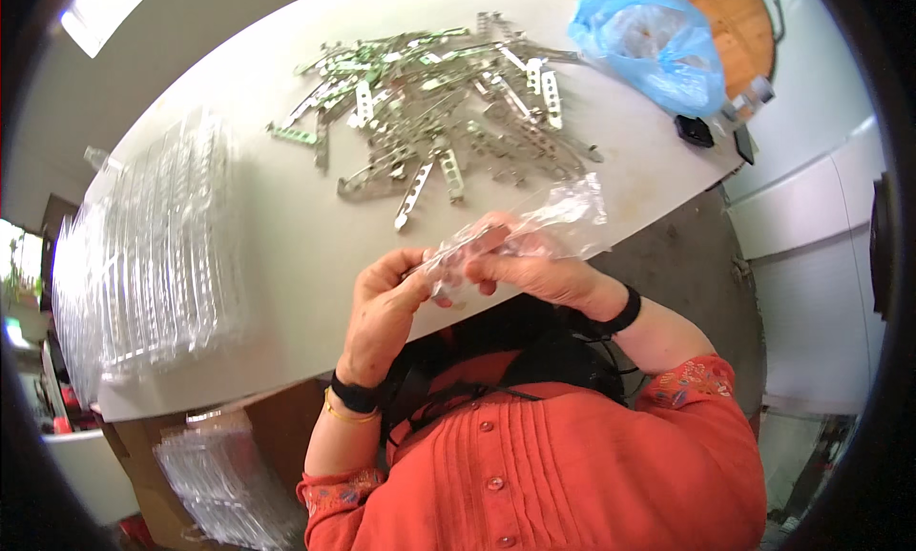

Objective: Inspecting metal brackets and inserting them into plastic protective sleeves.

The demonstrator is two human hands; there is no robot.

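Note:
Just over the table's near edge, my left hand [380, 308] and my right hand [539, 270] hold a clear plastic bag [574, 212] between them. The fingers of my left hand pinch one end of it. My right hand is closed round its middle, and the loose end of the bag sticks out past that hand. Something metallic seems to lie inside the plastic, but my fingers and the glare hide its shape. Beyond my hands spreads a heap of flat metal strips with holes [439, 93], some of them jutting toward me.
At the left of the white table [296, 227] lies a large stack of filled clear bags [162, 255]. More clear bags [229, 484] sit in a cardboard box below. At the far right are a blue plastic bag [658, 50], a small black object [694, 131] and a clear bottle [754, 98].

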